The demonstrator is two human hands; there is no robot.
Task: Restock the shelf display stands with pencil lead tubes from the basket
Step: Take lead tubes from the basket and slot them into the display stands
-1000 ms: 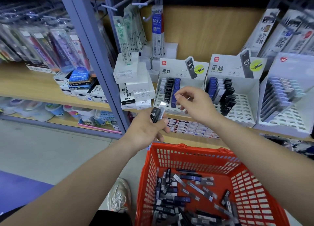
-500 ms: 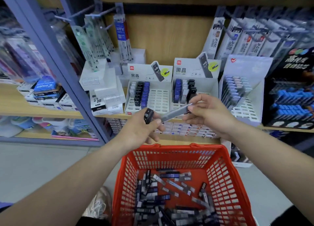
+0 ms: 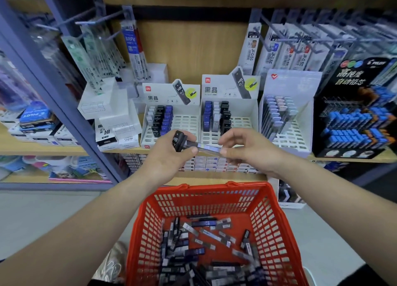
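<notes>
- Two hands are held up in front of the shelf (image 3: 32, 148), above the red basket (image 3: 214, 188).
- A black-capped tube (image 3: 179, 140) is gripped in the left hand (image 3: 169, 156).
- A pale tube (image 3: 207, 147) sticks out to the right of that hand, and its right end is pinched by the right hand (image 3: 247, 149).
- Many more pencil lead tubes (image 3: 206, 251) are left lying in the basket, near the bottom of the view.
- The step in hand seems to be the passing of one tube from hand to hand.
- Next, the pale tube should be pulled free and stood in an empty slot of a white display stand (image 3: 189, 122), far behind the hands.
</notes>
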